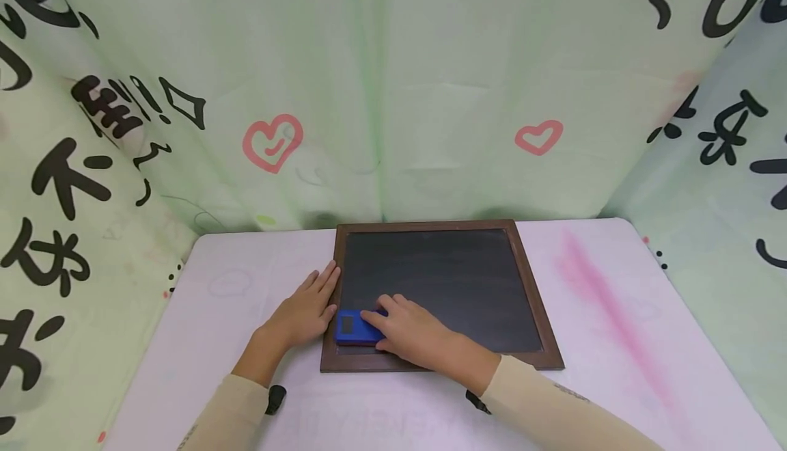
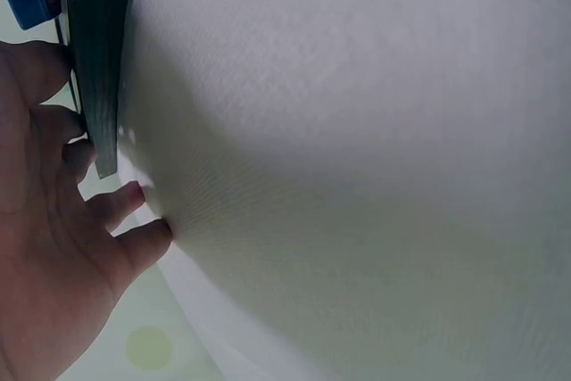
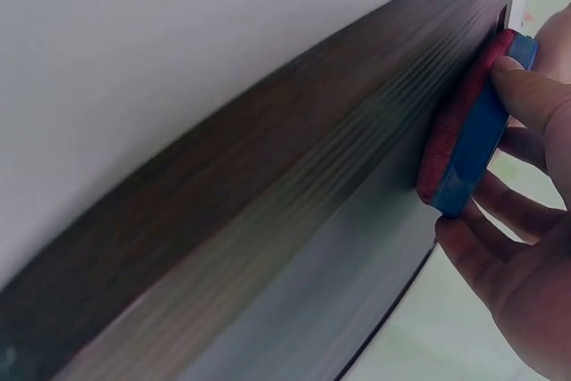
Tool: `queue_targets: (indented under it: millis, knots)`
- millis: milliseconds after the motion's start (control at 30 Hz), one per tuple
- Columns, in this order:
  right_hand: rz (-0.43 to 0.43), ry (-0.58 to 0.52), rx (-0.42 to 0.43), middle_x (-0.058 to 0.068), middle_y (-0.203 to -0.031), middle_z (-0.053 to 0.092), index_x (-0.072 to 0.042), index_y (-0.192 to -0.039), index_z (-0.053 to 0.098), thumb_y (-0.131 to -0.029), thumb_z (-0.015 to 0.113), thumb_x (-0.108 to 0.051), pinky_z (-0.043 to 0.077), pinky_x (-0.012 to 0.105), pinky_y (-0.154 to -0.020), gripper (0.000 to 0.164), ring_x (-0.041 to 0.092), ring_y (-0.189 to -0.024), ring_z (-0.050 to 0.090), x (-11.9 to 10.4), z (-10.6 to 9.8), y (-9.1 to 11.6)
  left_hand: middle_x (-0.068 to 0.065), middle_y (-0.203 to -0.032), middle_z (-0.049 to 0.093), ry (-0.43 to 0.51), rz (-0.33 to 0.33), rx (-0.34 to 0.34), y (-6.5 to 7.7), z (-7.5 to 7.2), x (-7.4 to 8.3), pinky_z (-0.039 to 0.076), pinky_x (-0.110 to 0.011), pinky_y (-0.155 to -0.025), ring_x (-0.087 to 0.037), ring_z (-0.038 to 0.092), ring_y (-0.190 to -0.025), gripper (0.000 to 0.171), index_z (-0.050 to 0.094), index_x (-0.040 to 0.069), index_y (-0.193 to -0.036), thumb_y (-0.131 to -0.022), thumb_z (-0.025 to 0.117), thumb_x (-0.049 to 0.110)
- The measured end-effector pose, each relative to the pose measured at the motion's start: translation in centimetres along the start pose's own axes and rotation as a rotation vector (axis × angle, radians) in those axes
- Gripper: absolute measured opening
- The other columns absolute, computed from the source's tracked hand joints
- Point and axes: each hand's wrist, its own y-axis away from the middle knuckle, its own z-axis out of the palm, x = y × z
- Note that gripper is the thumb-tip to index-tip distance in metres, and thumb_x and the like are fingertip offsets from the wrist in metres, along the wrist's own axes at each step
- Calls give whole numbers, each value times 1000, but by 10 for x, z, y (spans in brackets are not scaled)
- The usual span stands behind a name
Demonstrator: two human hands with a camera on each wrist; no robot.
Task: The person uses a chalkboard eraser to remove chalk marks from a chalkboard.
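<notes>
A small blackboard in a brown wooden frame lies on the table. My right hand grips a blue board eraser at the board's lower left corner. In the right wrist view, the thumb and fingers hold the eraser's blue back, and its red felt side faces the board. My left hand rests at the frame's left edge, its fingers extended and the fingertips against the wood. The left wrist view shows that hand beside the frame's dark edge, partly over the tabletop.
The white table carries a pink smear to the right of the board. A pale green curtain with black lettering and red hearts surrounds the table at the back and both sides. Dark wrist straps show at the sleeves.
</notes>
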Motion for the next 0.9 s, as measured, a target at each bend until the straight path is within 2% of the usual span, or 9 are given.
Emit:
queue_targets:
  millis: [200,533,900]
  knots:
    - [31,-36,3,7,-130,61,-19,-148,59,-98,71,-40,59,33,-92,56,21,-108,61,17,2,7,-7,-175,9,-8,17,12,0,1,0,32,-57,-123,-43,19,-158,69,13,9,-167,-110,44,31]
    - [134,-86,39,11,-129,61,-15,-147,59,-97,74,-35,59,36,-94,56,23,-107,61,53,0,24,-8,-175,8,-1,16,11,1,-2,1,31,-57,-124,-43,18,-158,69,12,8,-167,-110,45,30]
    - [251,-91,119,14,-117,62,-7,-142,63,-92,79,-29,59,39,-86,57,25,-100,61,95,-1,65,-8,-175,9,-1,22,15,0,-2,1,33,-58,-122,-43,20,-158,70,13,8,-167,-109,45,30]
